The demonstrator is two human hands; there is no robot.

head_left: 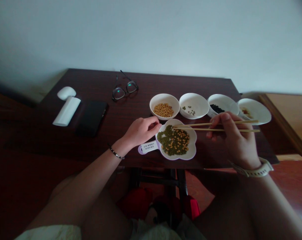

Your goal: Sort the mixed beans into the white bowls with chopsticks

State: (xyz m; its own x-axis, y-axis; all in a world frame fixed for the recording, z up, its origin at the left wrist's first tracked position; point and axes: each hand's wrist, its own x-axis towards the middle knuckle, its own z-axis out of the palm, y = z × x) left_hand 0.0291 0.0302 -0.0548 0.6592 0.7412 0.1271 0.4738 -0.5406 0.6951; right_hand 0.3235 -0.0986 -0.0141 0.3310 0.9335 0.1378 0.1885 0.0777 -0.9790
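Observation:
My right hand grips a pair of wooden chopsticks, their tips among the beans at the upper left of a flower-shaped dish. The dish is white with a lilac edge and a labelled handle. In it lie small green beans mixed with yellow soybeans. My left hand is closed at the dish's upper-left rim, thumb and fingers pinching there. Behind the dish, a white bowl holds soybeans, and the bowl beside it has several green beans.
Further right stand a bowl with black beans and a bowl with reddish bits, partly behind my right hand. Eyeglasses, a black flat object and a white cylindrical device lie on the left of the dark table.

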